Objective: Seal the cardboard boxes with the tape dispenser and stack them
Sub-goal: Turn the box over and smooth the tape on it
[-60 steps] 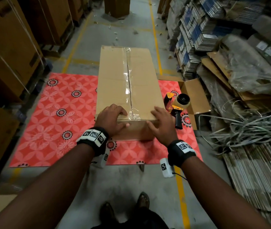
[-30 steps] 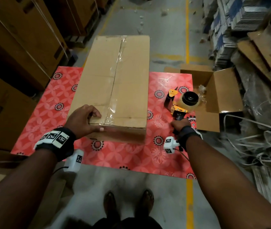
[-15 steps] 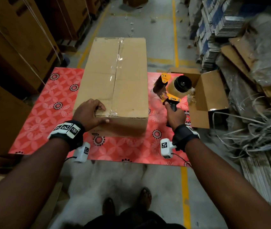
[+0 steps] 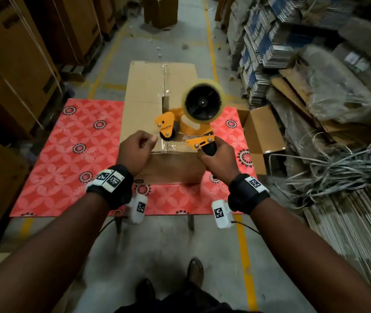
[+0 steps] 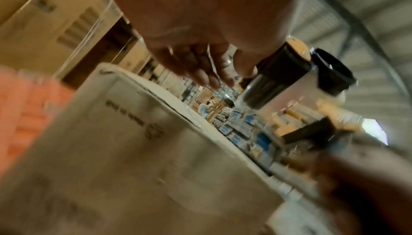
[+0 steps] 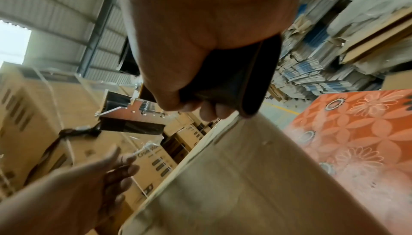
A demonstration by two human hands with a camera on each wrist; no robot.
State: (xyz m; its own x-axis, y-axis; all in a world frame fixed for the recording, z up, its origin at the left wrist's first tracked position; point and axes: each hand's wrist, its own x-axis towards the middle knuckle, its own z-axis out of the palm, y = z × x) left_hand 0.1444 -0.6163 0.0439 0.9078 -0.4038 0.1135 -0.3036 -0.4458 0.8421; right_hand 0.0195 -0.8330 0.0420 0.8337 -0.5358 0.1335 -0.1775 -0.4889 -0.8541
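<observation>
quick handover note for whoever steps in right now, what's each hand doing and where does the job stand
Right hand: grips the handle of the tape dispenser, held up above the near end of the closed box.
Left hand: raised by the dispenser's front roller, fingers loosely curled; whether it pinches the tape end cannot be told.
Closed box: on the red patterned table, clear tape already down its top centre seam.
Open box: at the table's right edge, flaps up, not taped.
Done: top seam taped on one box.
Left: tape the open box, then stack them.
</observation>
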